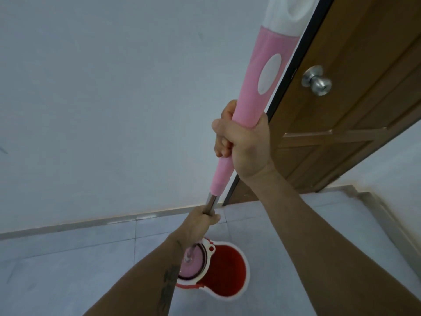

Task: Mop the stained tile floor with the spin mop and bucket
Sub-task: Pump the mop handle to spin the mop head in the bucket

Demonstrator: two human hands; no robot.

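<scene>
Spin mop (250, 110) gripped, head in bucket (227, 270)

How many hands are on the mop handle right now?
2. The right hand grips the pink grip of the mop handle; the left hand holds the metal shaft lower down, above the red bucket.
</scene>
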